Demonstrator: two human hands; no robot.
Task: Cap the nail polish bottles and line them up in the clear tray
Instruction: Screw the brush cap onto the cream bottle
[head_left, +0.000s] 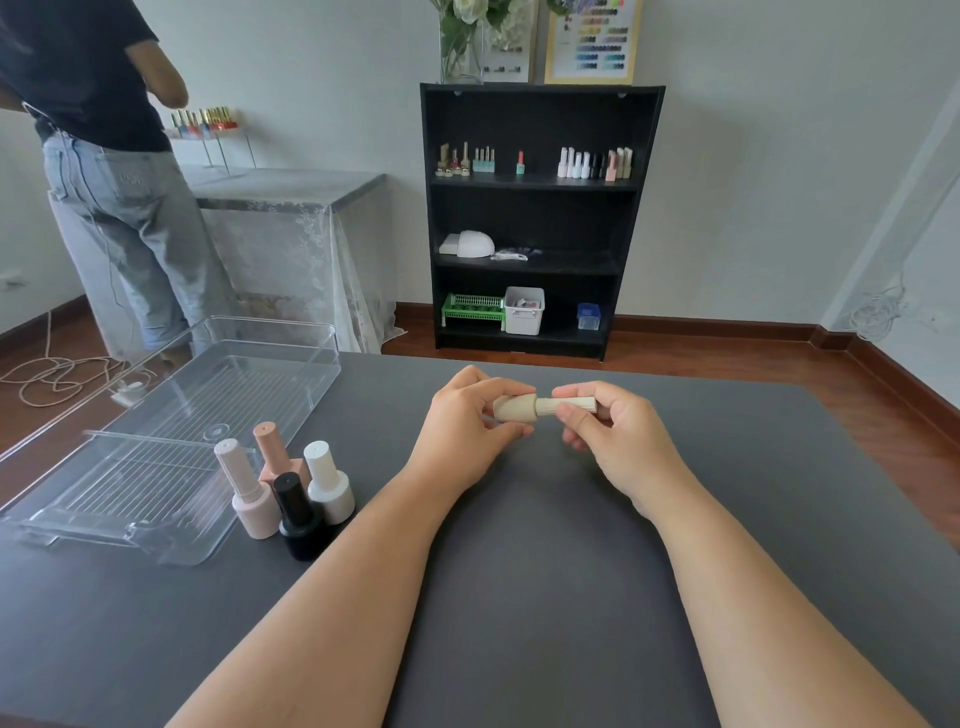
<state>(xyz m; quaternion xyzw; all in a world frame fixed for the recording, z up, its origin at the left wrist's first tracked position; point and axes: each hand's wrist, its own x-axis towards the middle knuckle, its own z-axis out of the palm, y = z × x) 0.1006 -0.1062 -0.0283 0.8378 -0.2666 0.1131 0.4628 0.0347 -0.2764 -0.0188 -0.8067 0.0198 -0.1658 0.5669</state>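
My left hand (470, 415) grips the cream nail polish bottle (514, 408) sideways; my right hand (608, 434) pinches its cream ribbed cap (569, 404); the clear plastic tray (171, 441) sits left.

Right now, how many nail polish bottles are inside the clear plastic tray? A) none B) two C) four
A: the clear plastic tray holds nothing; four capped bottles stand on the dark grey table beside it, and the hands hold a beige bottle above the table.
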